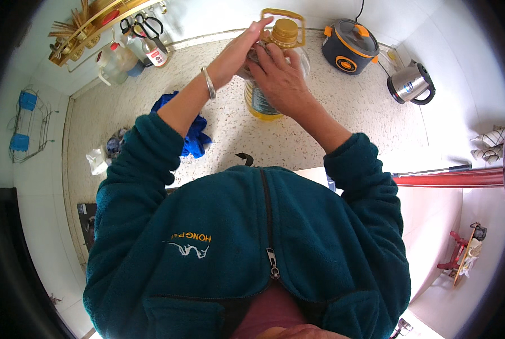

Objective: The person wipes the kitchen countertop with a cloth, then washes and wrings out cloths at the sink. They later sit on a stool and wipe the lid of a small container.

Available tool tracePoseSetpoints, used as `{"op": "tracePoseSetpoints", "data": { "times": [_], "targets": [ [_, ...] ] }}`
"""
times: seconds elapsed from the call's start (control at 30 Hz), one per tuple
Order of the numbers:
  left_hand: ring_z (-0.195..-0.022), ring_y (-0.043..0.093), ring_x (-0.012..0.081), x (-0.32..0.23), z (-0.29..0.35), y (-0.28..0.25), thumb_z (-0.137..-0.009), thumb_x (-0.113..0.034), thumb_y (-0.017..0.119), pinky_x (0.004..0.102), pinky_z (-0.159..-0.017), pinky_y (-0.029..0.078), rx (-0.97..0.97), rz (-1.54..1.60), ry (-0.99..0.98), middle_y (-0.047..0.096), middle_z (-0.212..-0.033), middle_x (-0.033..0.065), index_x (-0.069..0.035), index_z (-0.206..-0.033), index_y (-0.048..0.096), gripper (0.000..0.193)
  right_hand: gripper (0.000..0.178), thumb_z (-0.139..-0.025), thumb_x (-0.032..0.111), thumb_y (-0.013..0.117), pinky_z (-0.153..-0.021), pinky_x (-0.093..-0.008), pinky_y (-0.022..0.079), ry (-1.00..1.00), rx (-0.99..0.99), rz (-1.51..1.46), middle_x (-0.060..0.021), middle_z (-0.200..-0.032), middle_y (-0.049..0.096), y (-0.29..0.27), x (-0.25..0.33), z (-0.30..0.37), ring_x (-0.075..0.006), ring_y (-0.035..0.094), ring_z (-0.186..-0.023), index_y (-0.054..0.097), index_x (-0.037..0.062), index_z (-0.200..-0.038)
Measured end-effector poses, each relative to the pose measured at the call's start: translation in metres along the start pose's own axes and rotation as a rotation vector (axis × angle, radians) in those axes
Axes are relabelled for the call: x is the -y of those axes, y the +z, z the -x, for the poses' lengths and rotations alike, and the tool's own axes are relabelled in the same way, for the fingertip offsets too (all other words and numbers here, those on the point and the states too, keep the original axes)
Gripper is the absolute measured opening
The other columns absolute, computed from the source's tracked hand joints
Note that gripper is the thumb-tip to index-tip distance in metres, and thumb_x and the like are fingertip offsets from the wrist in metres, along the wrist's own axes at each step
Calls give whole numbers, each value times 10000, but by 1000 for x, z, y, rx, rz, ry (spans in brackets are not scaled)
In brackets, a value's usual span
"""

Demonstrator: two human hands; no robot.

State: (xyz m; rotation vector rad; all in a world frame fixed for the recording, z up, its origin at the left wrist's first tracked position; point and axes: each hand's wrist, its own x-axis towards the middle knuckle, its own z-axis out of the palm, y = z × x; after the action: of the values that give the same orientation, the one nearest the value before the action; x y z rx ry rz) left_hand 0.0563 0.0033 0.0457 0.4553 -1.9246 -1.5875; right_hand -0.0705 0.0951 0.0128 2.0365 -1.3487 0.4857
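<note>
Both my hands are working at the big oil bottle (264,104), a clear plastic jug of yellow liquid with a gold screw cap (284,31) and a yellow loop handle (302,25). It is standing upright on the speckled stone surface (343,121), toward the back, near the white wall.

My right hand (281,76) is lying over the bottle's shoulder just below the cap, fingers curled and wrapping the plastic. My left hand (238,51) is pressing flat against the bottle's left side, fingers stretched straight and together, tips reaching up beside the cap (not closed around anything that I can see). A metal bangle (209,83) is sitting on that wrist.

A crumpled blue cloth (195,138) is lying on the surface just under my left forearm. Farther right, a round dark grey rice cooker (349,46) with orange trim is sitting by the wall, and a shiny steel kettle (410,83) with a black handle is standing well apart from the bottle. At the back left corner, smaller plastic bottles (129,56) are clustering under a rack holding scissors (147,25).
</note>
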Motion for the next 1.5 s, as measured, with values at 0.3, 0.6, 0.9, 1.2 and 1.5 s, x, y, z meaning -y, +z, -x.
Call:
{"op": "tracePoseSetpoints", "data": {
  "times": [0.3,0.6,0.9,1.2,1.5],
  "targets": [
    [-1099,541,284,-4,-36,14,-816,-658,529,400,-911,427,-123,-981,18,583,-1149,137,-60,-1222,548,724,351,-842,216,500,-1033,-451,304,-408,479,148,-216,-1086,611,45,37,20,-355,488,-1130,655,-58,-998],
    [-1108,500,272,26,-42,41,-681,-587,727,454,-905,405,-408,-1041,143,543,-1126,130,-44,-1105,544,713,344,-834,122,485,-1052,-419,318,-372,425,-366,-153,-1260,531,96,11,181,-291,439,-1235,609,-4,-1130],
    [-767,657,183,28,-111,30,-646,-281,855,289,-687,531,-487,-551,187,676,-874,107,14,-979,589,518,380,-742,32,574,-1026,-462,339,709,390,-352,-109,-1251,531,51,-38,288,-321,426,-1230,634,142,-1100],
    [-791,637,157,53,-242,17,-637,-241,864,283,-708,525,-454,-536,263,670,-904,104,23,-962,600,494,432,-718,36,587,-1100,-492,257,806,358,-408,-99,-1306,493,52,-31,296,-316,350,-1307,623,150,-1132],
    [-818,619,155,94,-316,-18,-630,-272,871,279,-738,513,-415,-591,225,662,-921,89,14,-975,603,523,426,-709,23,574,-1094,-498,259,826,358,-442,-81,-1280,497,52,-40,295,-318,364,-1292,630,162,-1109]
  ]
}}
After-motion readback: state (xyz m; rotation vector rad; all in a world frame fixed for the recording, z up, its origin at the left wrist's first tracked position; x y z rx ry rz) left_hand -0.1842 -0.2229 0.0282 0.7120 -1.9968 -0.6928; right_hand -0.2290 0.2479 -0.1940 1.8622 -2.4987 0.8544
